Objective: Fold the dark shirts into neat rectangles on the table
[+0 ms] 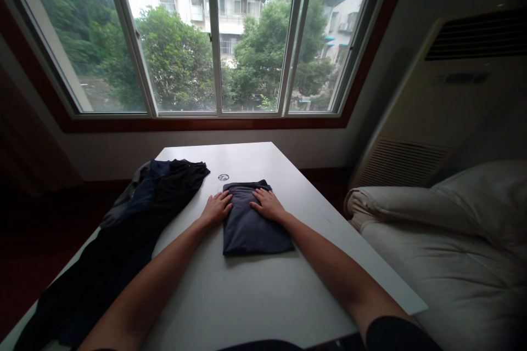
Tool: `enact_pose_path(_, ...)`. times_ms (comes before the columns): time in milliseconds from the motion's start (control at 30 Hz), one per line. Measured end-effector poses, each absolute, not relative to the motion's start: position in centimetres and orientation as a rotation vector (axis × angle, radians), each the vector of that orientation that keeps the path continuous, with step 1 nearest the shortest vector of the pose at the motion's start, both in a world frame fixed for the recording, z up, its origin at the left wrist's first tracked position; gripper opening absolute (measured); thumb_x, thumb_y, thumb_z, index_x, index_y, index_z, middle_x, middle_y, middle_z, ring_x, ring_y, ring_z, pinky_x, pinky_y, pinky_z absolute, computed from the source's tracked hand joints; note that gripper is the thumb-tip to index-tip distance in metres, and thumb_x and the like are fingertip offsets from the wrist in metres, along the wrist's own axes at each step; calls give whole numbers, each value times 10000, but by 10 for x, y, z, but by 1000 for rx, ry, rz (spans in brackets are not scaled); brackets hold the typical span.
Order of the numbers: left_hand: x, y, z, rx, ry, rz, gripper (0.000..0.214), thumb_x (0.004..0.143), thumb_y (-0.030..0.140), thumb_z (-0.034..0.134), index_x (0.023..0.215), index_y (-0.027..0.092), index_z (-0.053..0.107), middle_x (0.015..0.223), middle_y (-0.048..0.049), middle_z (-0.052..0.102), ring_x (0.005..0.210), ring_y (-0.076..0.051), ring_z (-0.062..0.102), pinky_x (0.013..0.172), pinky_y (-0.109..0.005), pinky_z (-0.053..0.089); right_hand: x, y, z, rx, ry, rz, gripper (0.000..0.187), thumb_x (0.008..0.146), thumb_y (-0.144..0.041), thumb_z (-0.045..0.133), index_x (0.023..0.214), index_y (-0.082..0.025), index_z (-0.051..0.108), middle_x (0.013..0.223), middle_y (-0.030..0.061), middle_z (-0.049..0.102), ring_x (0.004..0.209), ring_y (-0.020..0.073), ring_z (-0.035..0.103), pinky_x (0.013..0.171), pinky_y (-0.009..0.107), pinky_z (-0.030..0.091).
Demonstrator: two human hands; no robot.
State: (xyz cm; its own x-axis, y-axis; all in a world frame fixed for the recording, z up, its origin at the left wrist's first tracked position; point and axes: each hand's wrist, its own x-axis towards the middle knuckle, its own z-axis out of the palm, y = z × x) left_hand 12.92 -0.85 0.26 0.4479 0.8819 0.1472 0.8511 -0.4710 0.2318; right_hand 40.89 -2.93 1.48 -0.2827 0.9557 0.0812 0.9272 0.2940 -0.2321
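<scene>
White, smooth-topped bench [197, 307] stands below a metal-framed window [213, 38]. I see a dark blue-gray folded cloth [256, 233] lying on it: soft, flat, roughly rectangular, lightly wrinkled, long axis running near to far, toward the window. Left hand [217, 207] is open, palm down, fingers on the cloth's left edge. Right hand [268, 205] also open, fingers spread over its far right part. Rumpled dark clothes pile [135, 230] slumps along the bench's left side.

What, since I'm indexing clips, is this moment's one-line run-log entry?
folded cloth: on white table | left hand: touching cloth's left edge | right hand: on cloth's upper right | dark clothes: heaped, table's left
</scene>
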Motion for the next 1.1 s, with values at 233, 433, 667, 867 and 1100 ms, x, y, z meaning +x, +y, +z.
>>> enact_pose_path(233,128,-8,1,2571,1544,372,521,1077,474,412,1565,310,490,1708,-50,351,1535,-332,353,1234,-581,283,410,-29,13,-1729,-2353,192,720,1048,-655,390,1623,-224,423,1703,81,338,1595,270,244,1308,462,123)
enact_pose_path(433,128,-7,0,2573,1544,378,517,1077,484,408,1563,325,491,1707,-42,352,1535,-333,352,1235,-588,281,410,-27,12,-1732,-2358,199,723,1042,-660,397,1625,-233,421,1703,81,335,1597,273,239,1306,467,131)
enact_pose_path(667,128,-5,-2,2570,1542,379,525,1075,484,406,1568,322,485,1709,-41,349,1540,-341,341,1238,-606,269,410,-28,12,-1721,-2353,193,740,1040,-678,379,1623,-225,427,1701,79,341,1594,277,247,1308,466,131)
enact_pose_path(867,128,-7,0,2564,1547,383,519,1073,482,411,1563,328,492,1708,-37,351,1537,-335,348,1242,-598,263,410,-29,13,-1717,-2352,193,736,1041,-674,378,1622,-225,426,1702,76,338,1595,274,244,1308,462,130)
enact_pose_path(1100,129,-7,1,2573,1535,393,518,1070,466,421,1558,314,502,1702,-52,362,1528,-342,360,1233,-599,282,409,-30,15,-1736,-2354,202,721,1044,-657,385,1625,-230,423,1703,79,336,1597,275,241,1305,467,139)
